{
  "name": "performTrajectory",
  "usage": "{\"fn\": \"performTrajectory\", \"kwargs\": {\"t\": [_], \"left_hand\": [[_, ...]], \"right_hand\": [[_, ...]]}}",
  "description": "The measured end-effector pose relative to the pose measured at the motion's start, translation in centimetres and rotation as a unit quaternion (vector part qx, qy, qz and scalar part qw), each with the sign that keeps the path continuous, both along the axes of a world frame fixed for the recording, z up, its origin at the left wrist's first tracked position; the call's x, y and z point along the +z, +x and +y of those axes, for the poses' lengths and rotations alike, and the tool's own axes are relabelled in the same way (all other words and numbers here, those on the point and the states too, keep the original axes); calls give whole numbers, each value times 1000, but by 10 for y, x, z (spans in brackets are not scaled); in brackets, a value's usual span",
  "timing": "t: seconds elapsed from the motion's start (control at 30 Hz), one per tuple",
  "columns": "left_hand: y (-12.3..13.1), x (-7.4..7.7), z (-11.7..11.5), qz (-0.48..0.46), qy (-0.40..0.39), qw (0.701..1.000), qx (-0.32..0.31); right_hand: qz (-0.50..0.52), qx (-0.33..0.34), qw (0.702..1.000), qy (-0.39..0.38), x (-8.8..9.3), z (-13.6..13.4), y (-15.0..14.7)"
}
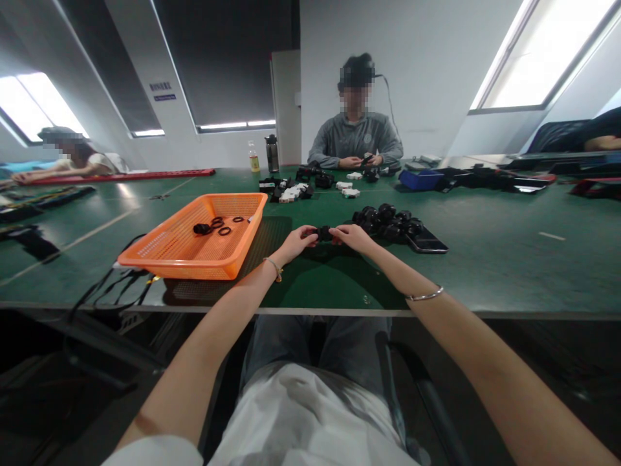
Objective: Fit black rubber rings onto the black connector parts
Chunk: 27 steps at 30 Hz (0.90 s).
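Left hand [299, 241]: we pinch the left end of a black part [324, 233].
Right hand [355, 237]: we pinch its right end.
Black part: toward our worktop's [509, 272] front edge, between basket [182, 266] and black pile [385, 220].

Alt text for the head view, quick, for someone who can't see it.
A left hand and right hand hold a small black part between them over a green table. An orange basket with black rings stands left; piled black parts lie right, and a person sits opposite.
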<state>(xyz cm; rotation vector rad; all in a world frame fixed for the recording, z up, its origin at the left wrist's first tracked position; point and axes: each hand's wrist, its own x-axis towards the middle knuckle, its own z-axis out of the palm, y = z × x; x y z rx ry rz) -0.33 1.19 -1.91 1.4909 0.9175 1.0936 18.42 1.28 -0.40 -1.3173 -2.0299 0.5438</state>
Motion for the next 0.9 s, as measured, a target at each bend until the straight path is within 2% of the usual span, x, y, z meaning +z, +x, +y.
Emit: {"fn": "performTrajectory", "kwargs": {"t": [0.13,0.23,0.43,0.9], "left_hand": [[0,-1,2,-3,-3,1000,-6],[0,-2,3,-8,-9,1000,-3],[1,-1,3,-20,-28,999,2],[0,0,1,-24,-21,999,-11]], "right_hand": [[62,11,997,43,-3,3,-1],[97,45,992,61,-4,2,1],[98,103,989,39,-2,-1,5],[101,100,990,22,-3,1,5]]}}
